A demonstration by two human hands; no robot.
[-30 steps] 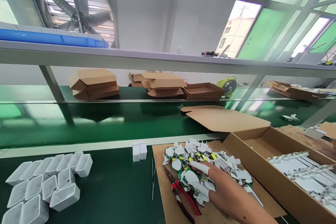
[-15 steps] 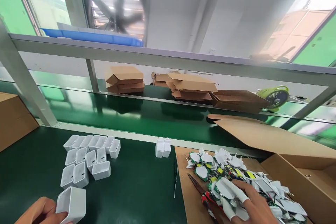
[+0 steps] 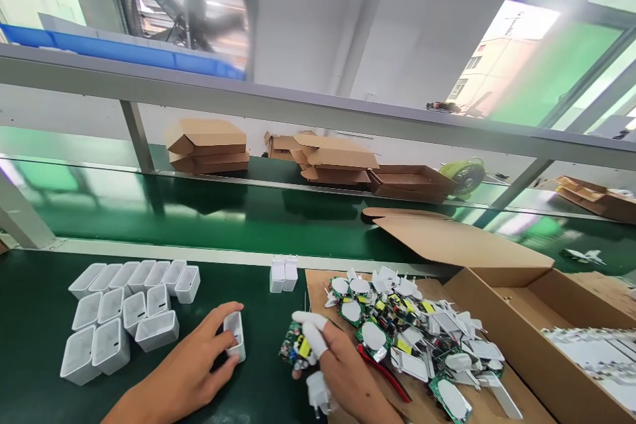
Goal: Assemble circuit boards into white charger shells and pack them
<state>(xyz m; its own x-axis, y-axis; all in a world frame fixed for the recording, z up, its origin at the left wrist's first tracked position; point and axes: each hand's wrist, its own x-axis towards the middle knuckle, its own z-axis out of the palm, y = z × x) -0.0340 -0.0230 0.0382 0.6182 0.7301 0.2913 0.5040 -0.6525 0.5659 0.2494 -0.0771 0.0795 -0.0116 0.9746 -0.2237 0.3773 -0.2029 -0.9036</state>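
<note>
My left hand (image 3: pixel 191 368) has its thumb and fingers around a small white open-topped plastic case (image 3: pixel 235 336), near the middle of the green table. To the right of it my right hand (image 3: pixel 345 374), with white covers on two fingertips, grips a circuit board (image 3: pixel 293 346) with a yellow component on it. A white plastic piece with prongs (image 3: pixel 318 392) hangs below that board, seemingly joined to it; the link is hidden by the hand. Pliers with red handles (image 3: pixel 385 372) lie partly under a heap of circuit boards (image 3: pixel 397 318) on cardboard.
Several white cases (image 3: pixel 112 344) stand in rows at the left. Two closed white units (image 3: pixel 283 275) stand near the back edge. An open carton (image 3: pixel 477 291) with white parts is at the right. Folded cardboard boxes (image 3: pixel 206 146) and a green fan (image 3: pixel 464 175) lie beyond.
My right hand has lifted a circuit board from the heap and brought it left. My left hand has moved right with the white case. The view has turned to the right.
</note>
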